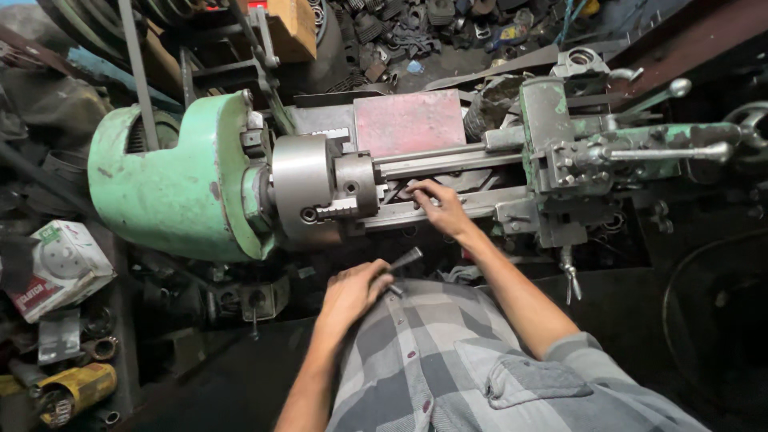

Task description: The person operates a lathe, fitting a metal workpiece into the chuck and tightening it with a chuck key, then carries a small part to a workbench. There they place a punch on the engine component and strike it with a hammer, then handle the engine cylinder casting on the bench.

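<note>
A green lathe (172, 180) lies across the view, its steel chuck (308, 184) facing right. My right hand (438, 206) rests on the lathe bed (480, 204) just right of the chuck, fingers spread toward the gap between the rails. My left hand (352, 292) sits close to my checked shirt and grips a dark metal key-like tool (402, 260) that sticks out up and right. The green tool carriage (560, 144) with its long steel handles stands further right on the bed.
A red metal plate (408, 120) lies behind the bed. A white carton (60, 268) and a yellow power tool (68, 392) sit at lower left. Scrap parts are piled at the top. A dark round rim (680, 296) is at right.
</note>
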